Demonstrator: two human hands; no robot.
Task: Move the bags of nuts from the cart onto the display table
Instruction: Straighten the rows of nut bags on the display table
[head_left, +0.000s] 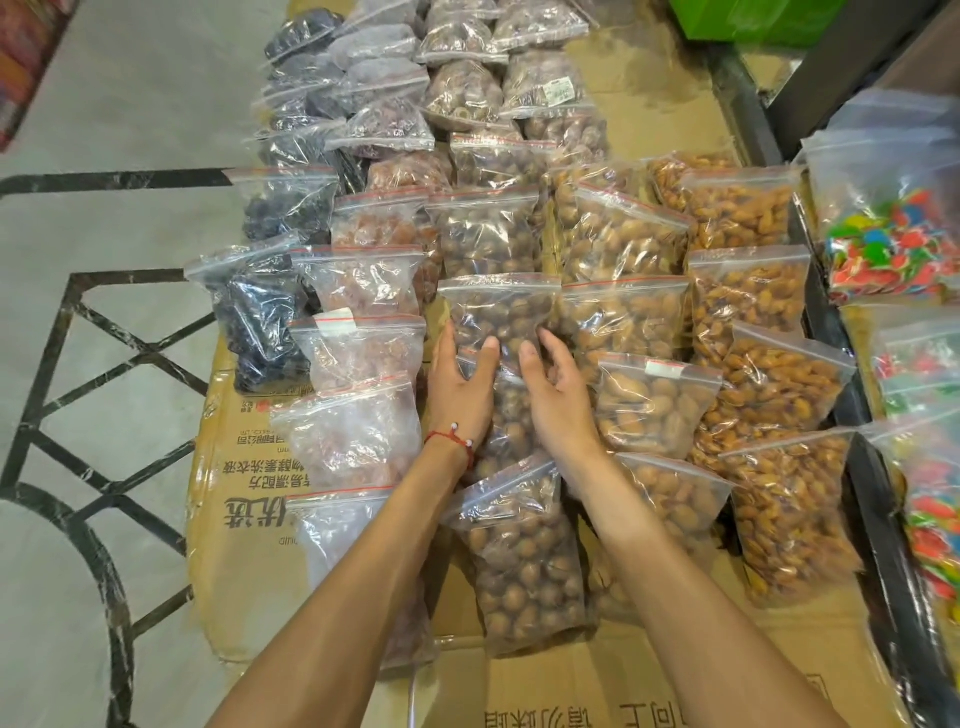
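Note:
Clear zip bags of nuts and dried fruit lie in rows on a cardboard-covered table (239, 545). Both my hands hold one bag of round brown nuts (511, 415) in the middle row. My left hand (460, 384), with a red string bracelet at the wrist, presses its left side, thumb across the front. My right hand (553, 387) curls around its right side. Another bag of the same nuts (524, 561) lies just below, and one more (498, 306) just above.
Almond bags (748, 296) fill the right column, pale dried-fruit bags (358, 431) the left, dark dried fruit (260, 322) at the far left edge. Bags of coloured candy (893, 234) sit on a dark shelf at right. Tiled floor lies to the left.

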